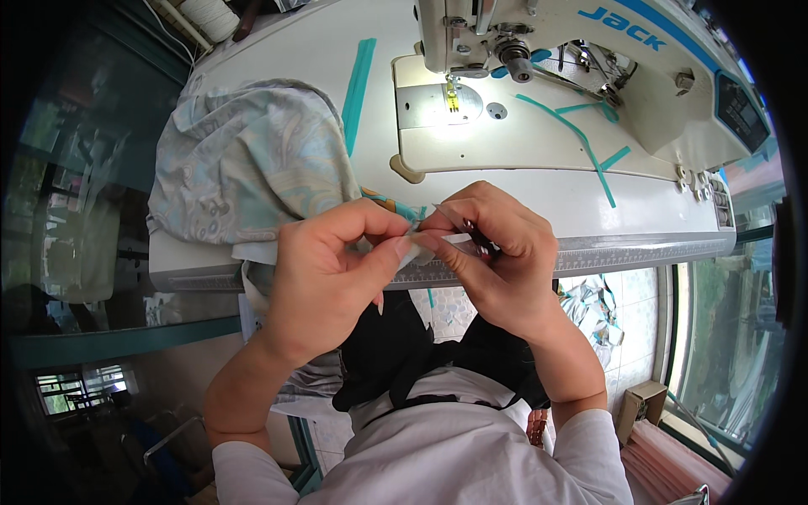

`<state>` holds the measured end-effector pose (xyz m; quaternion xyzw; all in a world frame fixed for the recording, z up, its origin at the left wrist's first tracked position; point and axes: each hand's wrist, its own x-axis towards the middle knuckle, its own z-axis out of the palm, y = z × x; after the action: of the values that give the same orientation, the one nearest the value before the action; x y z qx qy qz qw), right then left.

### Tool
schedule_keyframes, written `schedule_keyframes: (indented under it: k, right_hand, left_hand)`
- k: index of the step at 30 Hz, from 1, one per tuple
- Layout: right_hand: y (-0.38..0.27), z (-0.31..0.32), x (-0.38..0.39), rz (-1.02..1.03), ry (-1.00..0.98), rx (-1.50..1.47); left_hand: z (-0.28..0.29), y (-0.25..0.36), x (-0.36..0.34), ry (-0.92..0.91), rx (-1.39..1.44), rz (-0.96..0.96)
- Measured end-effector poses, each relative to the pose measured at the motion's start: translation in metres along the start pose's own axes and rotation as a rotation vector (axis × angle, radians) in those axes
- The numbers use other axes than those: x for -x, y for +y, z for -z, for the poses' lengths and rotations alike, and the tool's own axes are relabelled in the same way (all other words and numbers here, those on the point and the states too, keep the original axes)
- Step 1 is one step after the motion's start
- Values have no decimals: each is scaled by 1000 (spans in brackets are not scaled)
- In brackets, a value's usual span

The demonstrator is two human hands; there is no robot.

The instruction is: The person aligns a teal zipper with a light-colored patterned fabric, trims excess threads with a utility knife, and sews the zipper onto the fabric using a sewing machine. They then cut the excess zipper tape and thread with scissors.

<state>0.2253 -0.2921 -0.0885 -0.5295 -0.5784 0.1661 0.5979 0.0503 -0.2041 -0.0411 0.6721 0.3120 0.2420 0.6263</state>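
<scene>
My left hand (324,261) is closed in a pinch on an edge of pale patterned fabric (252,160). The bulk of that cloth lies bunched on the table's left side, with a bit hanging over the front edge. Close beside it, my right hand (497,248) holds small thread snips (473,236), dark at the handle, one pointed blade showing past the fingers. Its thumb and fingertips meet the left ones at the cloth edge, so the exact spot between them is hidden. An orange-and-teal patterned piece (383,200) shows behind my left fingers.
A white sewing machine (572,34) stands at the back right, its lamp lighting the needle plate (442,105). Teal fabric strips (359,93) lie on the tabletop. A ruler tape (606,251) runs along the front edge. A cone of white thread (209,17) sits far left.
</scene>
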Motion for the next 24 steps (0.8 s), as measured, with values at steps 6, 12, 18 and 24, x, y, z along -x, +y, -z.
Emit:
schedule_keyframes:
  k: [6, 12, 18, 24]
  right_hand:
    - [-2, -1, 4, -121, -55, -87]
    - [-1, 1, 10, -243, -124, -159]
    - [8, -2, 14, -129, 32, -53]
    - [8, 18, 18, -124, 61, -220]
  left_hand:
    - [-3, 3, 1, -24, -200, -43]
    - [-4, 1, 0, -66, -148, -16]
    - [-3, 0, 1, -74, -120, 24]
    - [-3, 2, -1, -33, -54, 60]
